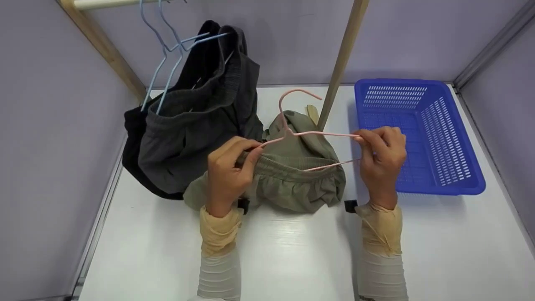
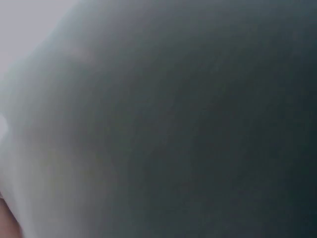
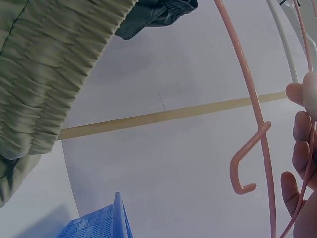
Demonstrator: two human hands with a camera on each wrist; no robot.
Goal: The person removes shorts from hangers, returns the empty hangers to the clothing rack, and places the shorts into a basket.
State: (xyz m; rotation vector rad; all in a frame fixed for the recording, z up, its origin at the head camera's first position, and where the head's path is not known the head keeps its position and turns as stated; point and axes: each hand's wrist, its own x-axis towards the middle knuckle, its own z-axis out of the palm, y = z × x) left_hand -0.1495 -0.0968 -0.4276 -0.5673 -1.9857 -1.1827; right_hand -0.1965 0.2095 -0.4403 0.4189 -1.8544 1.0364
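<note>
A pink wire hanger [image 1: 289,133] is held level between both hands, its hook pointing away. My left hand [image 1: 230,171] pinches the hanger's left arm, thumb and fingers beside the waistband of olive-green elastic-waist shorts [image 1: 288,184]. The hanger's left end is hidden by that hand and the cloth, and its bottom bar runs into the waistband. At the other end, my right hand [image 1: 382,156] pinches the right arm, outside the shorts. The right wrist view shows the hanger's small side hook [image 3: 237,173] and the gathered waistband [image 3: 59,74]. Blurred dark cloth [image 2: 198,124] fills the left wrist view.
Dark grey shorts [image 1: 188,138] and black shorts [image 1: 133,154] hang from blue hangers [image 1: 169,62] on a rail [image 1: 104,3] at the left. A wooden post [image 1: 342,62] stands behind the olive shorts. A blue plastic basket [image 1: 476,179] sits at the right on the white table [image 1: 292,259].
</note>
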